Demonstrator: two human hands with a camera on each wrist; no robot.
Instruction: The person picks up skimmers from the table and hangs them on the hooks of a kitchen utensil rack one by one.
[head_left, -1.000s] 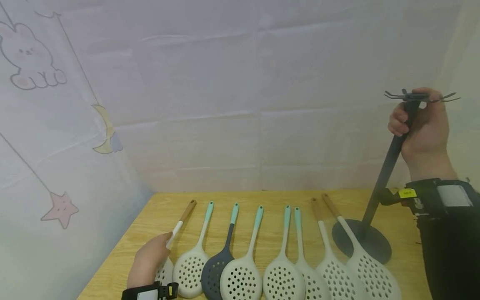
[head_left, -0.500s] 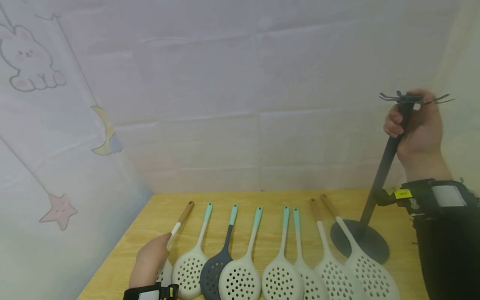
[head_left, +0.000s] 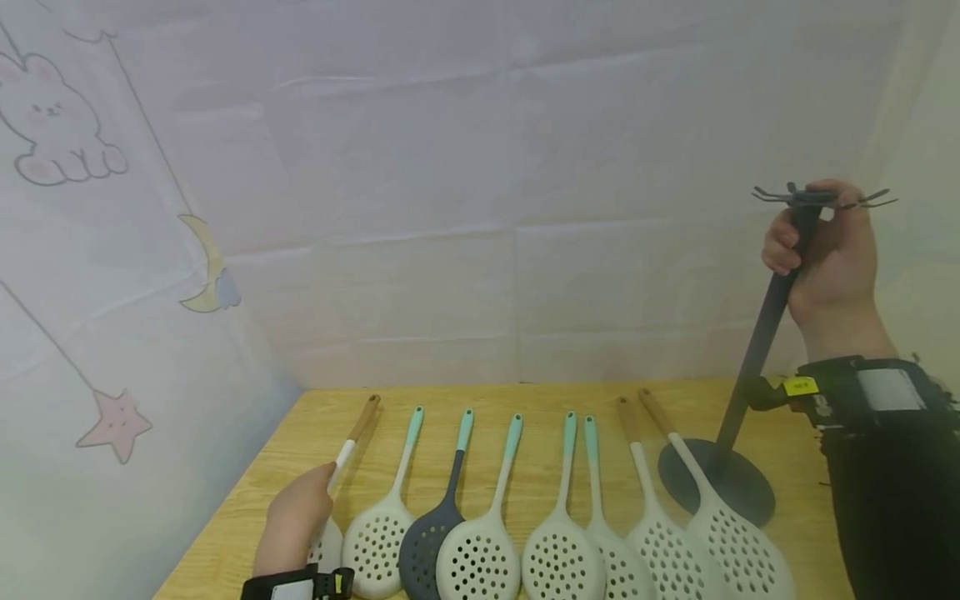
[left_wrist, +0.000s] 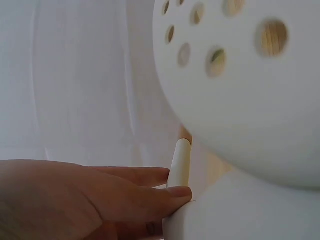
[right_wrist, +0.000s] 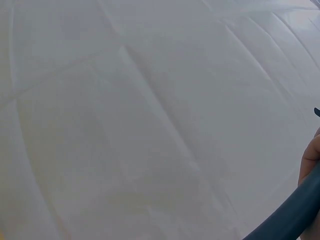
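Note:
My left hand [head_left: 296, 517] lies at the table's near left on the leftmost skimmer [head_left: 347, 454], a white one with a wooden handle end. In the left wrist view, thumb and fingers [left_wrist: 150, 176] pinch its white neck [left_wrist: 180, 162]. My right hand [head_left: 806, 242] grips the dark pole of a utensil stand [head_left: 757, 350] just under its crown of hooks [head_left: 821, 197]. The stand leans left-down to its round base [head_left: 742, 500] on the table. The right wrist view shows only the pole [right_wrist: 295, 215] and a fingertip [right_wrist: 310, 155].
Several more skimmers lie side by side on the wooden table [head_left: 525, 400]: white ones with teal handles [head_left: 480, 550], a dark one [head_left: 431, 542], and two wooden-handled ones [head_left: 675, 533] overlapping the stand's base. White sheeting with cartoon prints closes in the back and left.
The stand's top and my right hand have drifted slightly left. The wooden handle under my left hand has shifted a little; the hand keeps its place.

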